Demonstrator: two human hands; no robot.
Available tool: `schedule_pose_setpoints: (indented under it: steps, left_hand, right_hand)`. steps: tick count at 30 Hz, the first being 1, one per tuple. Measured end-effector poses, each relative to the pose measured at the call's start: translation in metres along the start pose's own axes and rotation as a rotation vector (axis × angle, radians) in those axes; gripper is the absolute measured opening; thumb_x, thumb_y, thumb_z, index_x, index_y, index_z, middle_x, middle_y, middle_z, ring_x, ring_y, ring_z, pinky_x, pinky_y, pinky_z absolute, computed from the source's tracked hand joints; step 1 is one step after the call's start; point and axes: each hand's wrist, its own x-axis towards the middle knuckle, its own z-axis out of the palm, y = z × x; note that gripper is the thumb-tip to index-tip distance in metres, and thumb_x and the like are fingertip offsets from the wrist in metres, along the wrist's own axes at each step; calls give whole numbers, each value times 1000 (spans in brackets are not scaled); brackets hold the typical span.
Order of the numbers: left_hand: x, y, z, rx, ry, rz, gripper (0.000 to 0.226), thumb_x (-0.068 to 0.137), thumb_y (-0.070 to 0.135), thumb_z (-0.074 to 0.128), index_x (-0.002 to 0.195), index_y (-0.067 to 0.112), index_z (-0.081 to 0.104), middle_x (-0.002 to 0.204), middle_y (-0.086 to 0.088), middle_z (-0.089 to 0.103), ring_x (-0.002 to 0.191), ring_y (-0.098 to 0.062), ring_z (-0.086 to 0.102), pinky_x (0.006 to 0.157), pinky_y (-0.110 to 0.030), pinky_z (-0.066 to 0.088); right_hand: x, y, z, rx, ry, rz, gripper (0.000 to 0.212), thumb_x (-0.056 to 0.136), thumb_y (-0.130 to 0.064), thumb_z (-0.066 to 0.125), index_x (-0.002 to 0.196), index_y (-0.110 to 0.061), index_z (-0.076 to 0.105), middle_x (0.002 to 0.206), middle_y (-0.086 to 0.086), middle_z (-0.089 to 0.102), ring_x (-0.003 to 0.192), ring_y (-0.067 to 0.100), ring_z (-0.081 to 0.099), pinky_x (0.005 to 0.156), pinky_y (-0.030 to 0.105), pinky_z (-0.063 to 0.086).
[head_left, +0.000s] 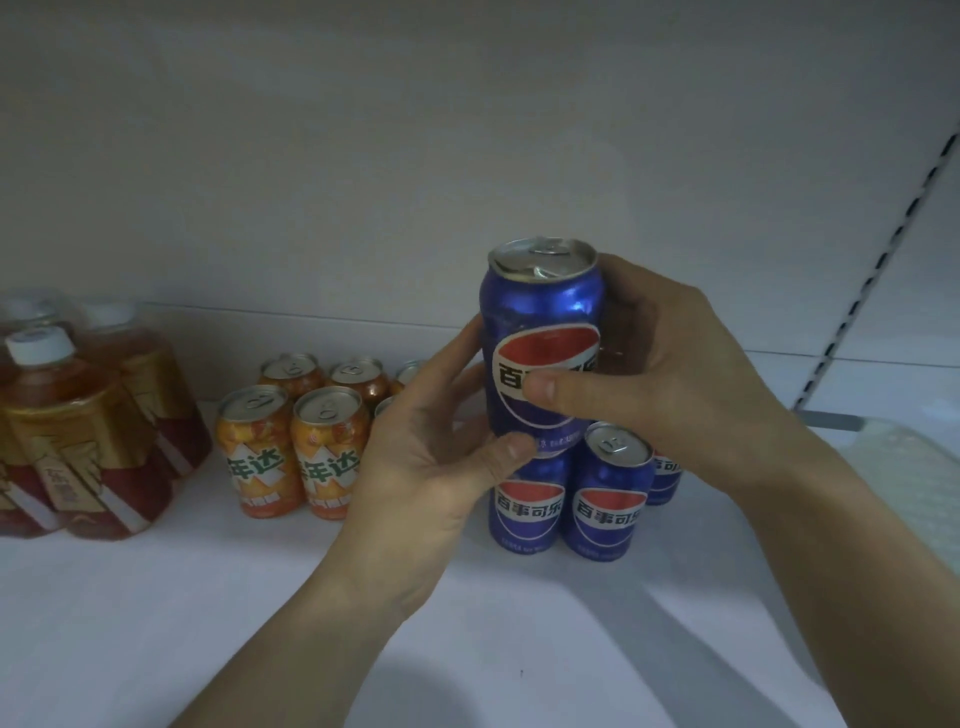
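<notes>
A blue cola can (540, 322) with a red, white and blue logo is upright above the other blue cans; its base is hidden, so contact with them is unclear. My right hand (670, 374) grips it from the right, thumb across the logo. My left hand (431, 441) holds its lower left side, thumb at the bottom rim. Under it stand more blue cola cans (608, 499) on the white shelf (260, 597).
Several orange soda cans (291, 447) stand left of the blue ones. Amber tea bottles (78, 431) with white caps fill the far left. A slotted shelf upright (883, 260) runs along the right, with a pale tray-like surface (904, 467) below it.
</notes>
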Motion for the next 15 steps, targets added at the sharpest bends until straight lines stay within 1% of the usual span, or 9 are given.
schedule_pose_setpoints:
  steps: [2,3,6,7,8,11,13,15]
  left_hand:
    - [1,-1,3,31,51,-14,72,69,4,81,134,29,61,126,0,71,120,-21,66,88,-32,58]
    - [1,-2,4,36,64,-26,71,69,5,83,133,26,62,125,-1,72,119,-22,67,89,-33,57]
    - [-1,-5,5,38,52,-36,59,70,6,83,124,25,69,123,-4,73,120,-24,67,89,-32,56]
    - [-2,-5,6,37,53,-36,59,69,9,83,124,26,69,124,-5,72,121,-25,66,90,-34,56]
    - [-2,-5,7,33,63,-35,61,68,11,83,126,25,68,125,-6,72,122,-26,65,92,-37,54]
    - [-4,-4,13,62,98,-26,61,74,2,80,130,21,65,125,-4,72,122,-27,65,95,-44,53]
    - [-5,-5,20,126,88,-17,59,80,-7,77,130,20,65,124,-3,72,121,-25,65,96,-47,54]
    - [-6,-8,27,173,93,-25,57,82,-10,72,131,21,65,124,-1,72,120,-25,66,96,-49,54]
  right_hand:
    - [-4,4,0,3,19,-67,79,68,-11,92,139,-12,56,126,-2,72,119,18,69,100,36,57]
    - [-7,5,0,-7,20,-96,82,67,-5,93,139,-10,55,128,-2,70,122,19,67,102,35,55]
    - [-13,2,1,-45,11,-165,85,64,5,95,136,-14,54,131,-5,67,127,15,63,104,26,51]
    - [-16,1,1,-44,9,-178,85,64,7,94,136,-15,54,131,-6,67,127,15,63,104,26,51]
    - [-18,0,1,-36,12,-183,84,64,9,93,135,-16,55,130,-6,67,127,17,63,103,28,52]
    - [-25,-3,-4,-16,18,-156,84,65,9,93,134,-19,56,130,-5,67,129,22,61,101,41,54]
    - [-31,-4,-8,-34,26,-144,82,65,5,94,133,-21,56,130,-8,66,129,22,61,98,40,56]
    - [-37,-5,-13,-49,47,-140,81,64,4,95,132,-22,56,129,-9,67,128,21,62,97,35,56]
